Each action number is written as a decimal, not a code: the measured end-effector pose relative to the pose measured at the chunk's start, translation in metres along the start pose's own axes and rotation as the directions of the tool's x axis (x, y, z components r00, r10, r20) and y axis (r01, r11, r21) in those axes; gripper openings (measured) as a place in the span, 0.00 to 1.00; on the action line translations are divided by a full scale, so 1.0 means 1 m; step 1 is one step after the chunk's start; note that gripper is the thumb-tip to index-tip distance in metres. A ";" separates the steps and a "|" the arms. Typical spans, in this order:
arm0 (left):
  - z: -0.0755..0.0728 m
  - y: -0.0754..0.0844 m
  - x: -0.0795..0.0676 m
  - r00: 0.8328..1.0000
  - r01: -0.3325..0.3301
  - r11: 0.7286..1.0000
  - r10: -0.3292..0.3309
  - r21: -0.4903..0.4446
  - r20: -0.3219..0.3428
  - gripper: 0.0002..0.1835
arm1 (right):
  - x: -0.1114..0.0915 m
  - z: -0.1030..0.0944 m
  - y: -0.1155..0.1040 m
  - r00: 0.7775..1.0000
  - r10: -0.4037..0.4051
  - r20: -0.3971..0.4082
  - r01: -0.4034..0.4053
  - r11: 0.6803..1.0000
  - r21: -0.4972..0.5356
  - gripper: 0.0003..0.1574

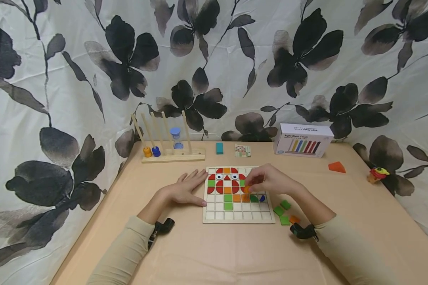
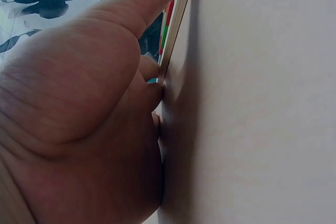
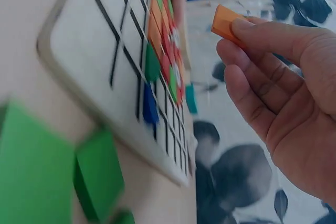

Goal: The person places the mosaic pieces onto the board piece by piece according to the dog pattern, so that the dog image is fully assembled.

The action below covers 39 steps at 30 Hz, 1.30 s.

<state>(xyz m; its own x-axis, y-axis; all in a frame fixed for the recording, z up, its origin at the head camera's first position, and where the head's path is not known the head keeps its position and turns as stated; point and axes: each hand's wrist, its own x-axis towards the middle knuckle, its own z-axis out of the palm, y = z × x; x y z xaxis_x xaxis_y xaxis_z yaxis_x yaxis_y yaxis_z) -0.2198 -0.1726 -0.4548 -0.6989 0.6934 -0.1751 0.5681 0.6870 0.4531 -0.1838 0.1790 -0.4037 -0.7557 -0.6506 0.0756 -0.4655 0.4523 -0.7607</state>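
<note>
A white grid board lies mid-table, partly filled with red, green, orange, white and blue tiles that form a patterned figure. My right hand is over the board's right side and pinches an orange tile between thumb and fingers, held off the board in the right wrist view. Flat on the table, my left hand has its fingers spread, thumb and fingertips against the board's left edge. Below the right hand, a green rounded tile and a blue tile sit in cells.
Loose green tiles and an orange one lie right of the board. Behind stand a wooden peg rack, a blue sand timer, a teal block, a small card and a white box. A toy bird sits far right.
</note>
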 end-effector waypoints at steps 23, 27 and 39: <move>0.000 -0.003 0.003 1.000 -0.003 1.000 0.003 0.003 0.007 0.61 | 0.018 0.048 -0.012 0.990 0.022 0.141 0.002 0.986 -0.164 0.08; 0.001 -0.003 0.002 1.000 -0.003 1.000 0.003 -0.002 0.004 0.60 | 0.016 0.050 -0.011 0.990 0.016 0.137 0.008 0.985 -0.171 0.08; 0.000 -0.003 0.002 1.000 -0.007 1.000 0.007 -0.007 0.006 0.61 | 0.016 0.053 -0.010 0.989 -0.038 0.141 0.082 0.942 -0.324 0.10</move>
<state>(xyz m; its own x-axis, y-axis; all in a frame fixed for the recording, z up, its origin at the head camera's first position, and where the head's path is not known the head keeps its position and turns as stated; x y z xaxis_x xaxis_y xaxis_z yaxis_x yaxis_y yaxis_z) -0.2223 -0.1732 -0.4564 -0.6923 0.6997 -0.1766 0.5701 0.6803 0.4605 -0.1666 0.1321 -0.4291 -0.6648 -0.7469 0.0123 -0.6503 0.5705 -0.5017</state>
